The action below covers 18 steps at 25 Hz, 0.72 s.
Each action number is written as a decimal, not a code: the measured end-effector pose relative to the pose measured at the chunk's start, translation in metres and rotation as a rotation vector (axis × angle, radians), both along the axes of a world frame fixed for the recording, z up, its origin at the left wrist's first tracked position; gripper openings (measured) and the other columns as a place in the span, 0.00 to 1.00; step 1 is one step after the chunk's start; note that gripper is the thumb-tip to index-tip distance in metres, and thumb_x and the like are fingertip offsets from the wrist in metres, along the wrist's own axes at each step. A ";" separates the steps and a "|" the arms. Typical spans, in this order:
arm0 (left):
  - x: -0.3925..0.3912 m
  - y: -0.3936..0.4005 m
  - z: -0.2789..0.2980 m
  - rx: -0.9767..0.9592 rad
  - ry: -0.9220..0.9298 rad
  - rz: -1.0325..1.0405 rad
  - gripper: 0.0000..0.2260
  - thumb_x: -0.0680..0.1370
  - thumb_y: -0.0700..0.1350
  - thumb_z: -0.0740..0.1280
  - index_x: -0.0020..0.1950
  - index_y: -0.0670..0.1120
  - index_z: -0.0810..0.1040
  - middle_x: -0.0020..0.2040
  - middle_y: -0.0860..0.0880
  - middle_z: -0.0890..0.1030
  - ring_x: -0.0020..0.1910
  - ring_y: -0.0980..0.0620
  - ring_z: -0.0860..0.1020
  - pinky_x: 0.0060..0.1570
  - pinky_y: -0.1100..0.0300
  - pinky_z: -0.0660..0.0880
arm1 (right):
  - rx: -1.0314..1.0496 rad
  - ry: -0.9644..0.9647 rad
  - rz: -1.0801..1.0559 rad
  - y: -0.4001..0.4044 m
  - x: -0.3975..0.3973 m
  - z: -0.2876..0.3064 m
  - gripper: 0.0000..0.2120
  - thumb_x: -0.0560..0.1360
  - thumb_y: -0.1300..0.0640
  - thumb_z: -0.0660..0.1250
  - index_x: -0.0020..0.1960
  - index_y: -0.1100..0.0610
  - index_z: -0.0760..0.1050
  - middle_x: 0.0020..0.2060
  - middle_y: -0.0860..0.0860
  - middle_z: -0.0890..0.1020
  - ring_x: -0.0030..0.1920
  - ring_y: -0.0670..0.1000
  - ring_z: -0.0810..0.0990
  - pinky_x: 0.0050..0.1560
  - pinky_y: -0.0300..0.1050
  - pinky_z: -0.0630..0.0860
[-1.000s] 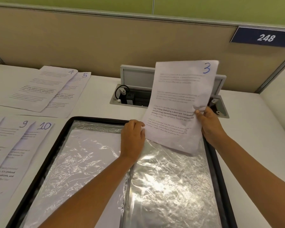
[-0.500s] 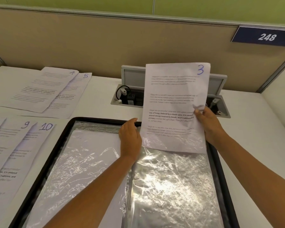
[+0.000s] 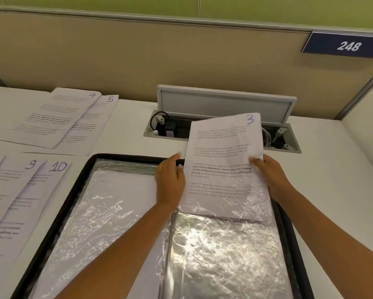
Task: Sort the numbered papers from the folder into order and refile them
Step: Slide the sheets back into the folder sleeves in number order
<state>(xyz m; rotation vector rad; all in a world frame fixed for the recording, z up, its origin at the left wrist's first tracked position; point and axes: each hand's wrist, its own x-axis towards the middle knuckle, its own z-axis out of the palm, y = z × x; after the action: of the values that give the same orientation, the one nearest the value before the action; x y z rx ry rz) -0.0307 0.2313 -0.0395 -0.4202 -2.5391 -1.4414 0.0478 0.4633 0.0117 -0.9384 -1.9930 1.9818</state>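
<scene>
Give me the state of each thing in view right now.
Folder: open flat on the desk.
Right sleeve: sheet 3 part way in.
Left sleeve: holds a sheet.
Sheet 3: top half sticking out.
Right hand: pinches sheet 3's right edge.
Left hand: at the right sleeve's mouth.
Sheets 4, 5: overlapped, on the desk.
Sheets 8, 9, 10: fanned, on the desk.
Cable box: lid up.

A single head-worn wide-angle camera looks forward and steeply down from close above a white desk (image 3: 125,126), with both forearms entering from the bottom edge, an open black-rimmed folder of clear plastic sleeves (image 3: 77,190) filling the foreground and a beige partition wall (image 3: 138,52) closing the background.
</scene>
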 end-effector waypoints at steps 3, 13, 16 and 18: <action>-0.002 -0.001 0.002 0.051 -0.038 -0.006 0.14 0.78 0.38 0.62 0.63 0.43 0.75 0.54 0.49 0.78 0.56 0.47 0.74 0.57 0.43 0.72 | 0.075 -0.007 0.014 -0.003 0.002 -0.002 0.05 0.76 0.62 0.63 0.49 0.58 0.77 0.46 0.53 0.83 0.41 0.51 0.82 0.38 0.42 0.76; 0.006 -0.001 0.005 -0.108 0.025 -0.072 0.11 0.77 0.45 0.62 0.55 0.46 0.81 0.49 0.51 0.82 0.54 0.50 0.74 0.62 0.45 0.66 | 0.996 -0.206 -0.182 -0.007 0.001 0.015 0.21 0.78 0.42 0.57 0.58 0.59 0.72 0.53 0.55 0.76 0.51 0.55 0.75 0.48 0.48 0.71; 0.005 0.000 0.006 -0.088 0.003 -0.069 0.14 0.76 0.48 0.58 0.53 0.46 0.81 0.47 0.51 0.82 0.51 0.51 0.74 0.57 0.50 0.69 | 1.145 -0.100 -0.015 -0.023 -0.029 0.021 0.22 0.78 0.43 0.59 0.65 0.57 0.70 0.61 0.55 0.75 0.59 0.55 0.74 0.58 0.50 0.70; 0.006 0.000 0.007 -0.084 -0.005 -0.063 0.15 0.76 0.48 0.57 0.52 0.46 0.81 0.46 0.51 0.81 0.51 0.51 0.74 0.55 0.55 0.69 | 1.162 -0.199 0.239 -0.035 -0.056 0.013 0.26 0.78 0.40 0.57 0.70 0.54 0.66 0.67 0.53 0.72 0.66 0.54 0.70 0.68 0.56 0.62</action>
<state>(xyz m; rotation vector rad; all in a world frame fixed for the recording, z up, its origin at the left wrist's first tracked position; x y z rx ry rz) -0.0251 0.2313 -0.0329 -0.5159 -2.6197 -1.3614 -0.0081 0.4283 0.0245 -0.5833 -2.8253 0.4816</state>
